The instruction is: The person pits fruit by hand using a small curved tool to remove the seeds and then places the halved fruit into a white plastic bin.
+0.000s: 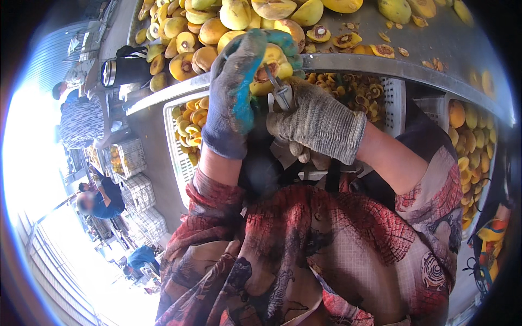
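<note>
My left hand (235, 89), in a grey-blue glove with a turquoise coating, is closed around a yellow peach (278, 56). The cut, reddish-brown hollow of the fruit faces me. My right hand (323, 119), in a grey knitted glove, grips a metal pitting tool (283, 96). Its tip reaches into the hollow of the peach; how deep it goes I cannot tell. Both hands are close together at the near edge of a metal worktable (375, 66). Just beyond them lies a heap of yellow peaches (215, 31), many of them cut open.
Below the table edge stands a white crate (396, 106) with peach halves. Another crate of peaches (472, 136) stands at the right. A black flask (128, 71) is at the table's left end. Stacked crates (138, 193) and other people are farther left. Fruit scraps (383, 50) lie on the table.
</note>
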Tool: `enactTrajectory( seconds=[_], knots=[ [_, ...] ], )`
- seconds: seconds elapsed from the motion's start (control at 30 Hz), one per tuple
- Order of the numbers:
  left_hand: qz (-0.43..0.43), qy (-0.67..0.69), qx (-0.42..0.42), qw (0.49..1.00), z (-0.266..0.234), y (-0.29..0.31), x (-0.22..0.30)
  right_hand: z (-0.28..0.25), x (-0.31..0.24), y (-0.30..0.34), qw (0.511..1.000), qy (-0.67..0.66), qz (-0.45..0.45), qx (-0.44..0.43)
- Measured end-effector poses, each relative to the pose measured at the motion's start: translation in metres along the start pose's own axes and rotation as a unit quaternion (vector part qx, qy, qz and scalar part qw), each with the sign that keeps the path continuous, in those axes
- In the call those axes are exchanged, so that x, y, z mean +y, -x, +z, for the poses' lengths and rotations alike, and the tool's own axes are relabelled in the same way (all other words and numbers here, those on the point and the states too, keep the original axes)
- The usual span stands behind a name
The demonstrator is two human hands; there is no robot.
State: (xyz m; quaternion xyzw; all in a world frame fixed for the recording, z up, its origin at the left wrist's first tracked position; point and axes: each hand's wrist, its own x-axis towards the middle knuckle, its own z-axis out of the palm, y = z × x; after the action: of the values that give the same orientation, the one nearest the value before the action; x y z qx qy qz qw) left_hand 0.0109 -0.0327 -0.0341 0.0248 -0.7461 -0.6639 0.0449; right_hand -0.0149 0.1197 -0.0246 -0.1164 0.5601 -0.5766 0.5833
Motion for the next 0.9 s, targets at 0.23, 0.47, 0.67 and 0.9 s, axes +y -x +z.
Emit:
enactTrajectory(
  seconds=[0.23, 0.47, 0.67, 0.9],
  knots=[
    [-0.059, 0.101, -0.019, 0.993, -0.001, -0.004, 0.007, 0.004, 0.013, -0.002, 0.998, -0.032, -0.052, 0.032],
    [0.009, -0.019, -0.11, 0.994, -0.011, -0.014, 0.002, 0.007, 0.011, -0.004, 0.993, -0.026, -0.098, 0.056],
    [0.007, 0.028, -0.043, 0.999, -0.016, -0.006, -0.011, 0.009, 0.006, 0.0, 0.995, -0.086, -0.045, -0.003],
    [-0.031, 0.003, -0.093, 0.995, -0.014, -0.008, -0.001, -0.002, 0.006, 0.006, 0.981, -0.174, 0.041, -0.069]
  ],
)
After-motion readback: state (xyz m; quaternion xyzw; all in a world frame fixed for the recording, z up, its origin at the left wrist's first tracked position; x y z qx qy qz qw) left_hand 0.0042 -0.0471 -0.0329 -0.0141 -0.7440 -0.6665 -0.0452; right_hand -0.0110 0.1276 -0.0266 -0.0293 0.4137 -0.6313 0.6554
